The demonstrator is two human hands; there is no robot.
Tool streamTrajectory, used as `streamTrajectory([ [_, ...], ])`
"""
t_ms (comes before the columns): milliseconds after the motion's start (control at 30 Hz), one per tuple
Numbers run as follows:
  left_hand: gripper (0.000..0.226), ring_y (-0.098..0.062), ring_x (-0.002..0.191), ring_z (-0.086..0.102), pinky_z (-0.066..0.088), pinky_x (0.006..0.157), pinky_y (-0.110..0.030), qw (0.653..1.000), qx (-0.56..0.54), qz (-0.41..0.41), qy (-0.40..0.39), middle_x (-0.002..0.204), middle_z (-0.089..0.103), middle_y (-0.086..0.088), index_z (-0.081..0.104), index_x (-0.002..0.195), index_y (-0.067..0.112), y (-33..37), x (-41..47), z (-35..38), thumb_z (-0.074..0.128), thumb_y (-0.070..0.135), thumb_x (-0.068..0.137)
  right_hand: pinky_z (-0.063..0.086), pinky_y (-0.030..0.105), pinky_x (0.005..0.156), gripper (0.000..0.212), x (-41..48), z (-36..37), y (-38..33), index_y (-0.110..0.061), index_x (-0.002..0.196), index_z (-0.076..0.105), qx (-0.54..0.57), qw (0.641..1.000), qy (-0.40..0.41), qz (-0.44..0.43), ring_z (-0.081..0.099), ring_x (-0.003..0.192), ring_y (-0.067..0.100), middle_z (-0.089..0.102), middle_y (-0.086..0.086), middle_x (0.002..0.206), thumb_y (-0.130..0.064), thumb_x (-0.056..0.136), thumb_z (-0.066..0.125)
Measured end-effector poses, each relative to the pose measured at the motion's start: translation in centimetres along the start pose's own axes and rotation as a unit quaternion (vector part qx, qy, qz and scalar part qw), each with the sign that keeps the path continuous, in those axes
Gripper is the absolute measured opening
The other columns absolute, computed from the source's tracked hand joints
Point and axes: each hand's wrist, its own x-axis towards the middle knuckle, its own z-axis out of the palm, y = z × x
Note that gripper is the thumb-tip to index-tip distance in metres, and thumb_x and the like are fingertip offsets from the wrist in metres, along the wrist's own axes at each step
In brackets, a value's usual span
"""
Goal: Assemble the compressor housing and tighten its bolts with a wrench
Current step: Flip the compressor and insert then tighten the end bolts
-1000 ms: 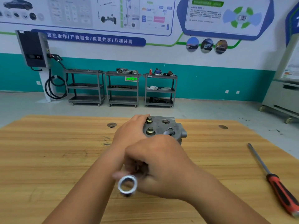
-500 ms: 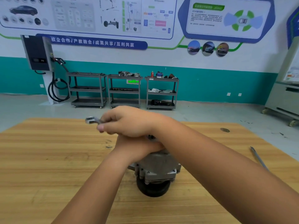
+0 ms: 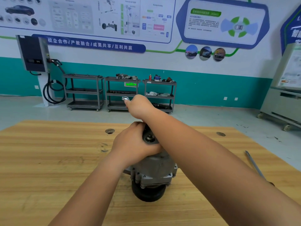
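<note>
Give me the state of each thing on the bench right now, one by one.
compressor: upright on its pulley end, on the table.
left hand: grips the compressor's top.
right hand: grips the wrench.
wrench: ring end sticking out past the fist.
screwdriver: lying flat, untouched.

Compressor housing (image 3: 153, 167) was dull silver-grey metal w/ a black pulley (image 3: 146, 194) at its base. Wrench (image 3: 125, 98) end was shiny chrome. Table (image 3: 48, 160) was pale yellow-tan wood, streaky grain, a few dark marks. Wall (image 3: 162, 62) was white up top, teal band below. Banner (image 3: 97, 44) was blue w/ white chars. Carts (image 3: 83, 92) were dark grey; charger (image 3: 33, 54) was black.
</note>
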Motion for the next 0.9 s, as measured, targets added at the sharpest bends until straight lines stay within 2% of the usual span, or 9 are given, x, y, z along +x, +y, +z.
streamTrajectory([
  [133, 0.104, -0.008, 0.109, 0.050, 0.037, 0.072, -0.026, 0.999, -0.001, 0.024, -0.021, 0.129, 0.047, 0.014, 0.041, 0.136, 0.033, 0.0, -0.2, -0.1, 0.039, 0.087, 0.047, 0.039, 0.025, 0.060, 0.030, 1.3, -1.6, 1.7, -0.001, 0.122, 0.054, -0.046, 0.996, 0.033, 0.064, 0.049, 0.074, 0.017, 0.059, 0.014, 0.113, -0.003, 0.094, 0.041],
  [200, 0.112, -0.012, 0.124, 0.044, 0.034, 0.081, -0.027, 1.000, 0.002, 0.027, -0.013, 0.141, 0.040, 0.013, 0.031, 0.145, 0.031, -0.5, -0.3, 0.1, 0.040, 0.087, 0.049, 0.041, 0.026, 0.063, 0.021, 2.2, -2.8, 3.6, -0.005, 0.110, 0.057, -0.059, 0.991, 0.037, 0.113, 0.046, 0.081, 0.017, 0.056, 0.006, 0.096, -0.004, 0.091, 0.047],
  [267, 0.112, -0.013, 0.127, 0.042, 0.033, 0.083, -0.027, 1.000, 0.002, 0.024, -0.013, 0.144, 0.039, 0.013, 0.030, 0.146, 0.031, -0.8, -0.2, 0.1, 0.041, 0.088, 0.049, 0.048, 0.019, 0.067, 0.025, 2.7, -3.2, 6.7, 0.000, 0.104, 0.058, 0.172, 0.967, 0.046, 0.181, 0.040, 0.079, 0.002, 0.053, 0.004, 0.085, 0.003, 0.079, 0.061],
  [333, 0.110, -0.013, 0.127, 0.042, 0.032, 0.083, -0.027, 0.999, 0.004, 0.026, -0.023, 0.143, 0.040, 0.012, 0.030, 0.146, 0.031, -0.7, -0.1, 0.1, 0.047, 0.088, 0.054, 0.050, 0.015, 0.065, 0.046, 1.8, -3.1, 9.3, 0.001, 0.080, 0.055, 0.415, 0.893, 0.083, 0.155, 0.030, 0.067, -0.011, 0.053, 0.003, 0.073, -0.002, 0.040, 0.077],
  [400, 0.103, -0.014, 0.126, 0.043, 0.032, 0.082, -0.027, 0.999, 0.008, 0.032, -0.025, 0.143, 0.040, 0.011, 0.030, 0.146, 0.030, -0.6, 0.0, 0.2, 0.055, 0.084, 0.062, 0.033, 0.010, 0.034, 0.026, 0.7, -3.4, 10.8, -0.007, 0.070, 0.044, 0.631, 0.749, 0.137, 0.146, 0.030, 0.037, -0.006, 0.041, 0.002, 0.053, 0.004, 0.068, 0.067],
  [467, 0.102, -0.014, 0.125, 0.043, 0.032, 0.081, -0.027, 0.999, 0.008, 0.033, -0.024, 0.142, 0.041, 0.011, 0.031, 0.146, 0.030, -0.7, 0.1, 0.2, 0.056, 0.083, 0.063, 0.021, 0.014, 0.027, 0.023, -0.6, -3.6, 11.4, -0.009, 0.080, 0.044, 0.780, 0.588, 0.159, 0.144, 0.026, 0.026, 0.004, 0.033, -0.002, 0.040, -0.005, 0.099, 0.032],
  [533, 0.109, -0.013, 0.125, 0.043, 0.032, 0.082, -0.027, 0.999, 0.008, 0.030, -0.023, 0.142, 0.041, 0.012, 0.031, 0.146, 0.031, -0.9, 0.1, 0.2, 0.049, 0.088, 0.055, 0.020, 0.015, 0.028, 0.021, -2.1, -4.0, 11.8, -0.010, 0.086, 0.046, 0.820, 0.519, 0.204, 0.125, 0.026, 0.028, 0.005, 0.031, -0.004, 0.042, -0.016, 0.101, 0.033],
  [767, 0.104, -0.014, 0.127, 0.042, 0.035, 0.084, -0.029, 0.999, 0.018, 0.031, -0.015, 0.143, 0.040, 0.011, 0.029, 0.147, 0.029, -0.5, 0.2, 0.4, 0.053, 0.085, 0.063, 0.024, 0.019, 0.041, 0.053, -12.2, -3.4, 13.0, -0.017, 0.063, 0.042, 0.789, 0.478, 0.372, -0.107, 0.021, 0.040, 0.010, 0.026, -0.005, 0.048, -0.052, 0.097, 0.022],
  [900, 0.108, -0.015, 0.127, 0.043, 0.038, 0.088, -0.031, 0.999, 0.021, 0.022, -0.030, 0.143, 0.040, 0.010, 0.030, 0.146, 0.029, -0.2, 0.3, 0.4, 0.051, 0.088, 0.059, 0.031, 0.020, 0.051, 0.052, -17.4, 0.4, 10.1, -0.019, 0.058, 0.045, 0.588, 0.639, 0.351, -0.351, 0.031, 0.044, 0.009, 0.036, -0.010, 0.049, -0.056, 0.092, 0.033],
])
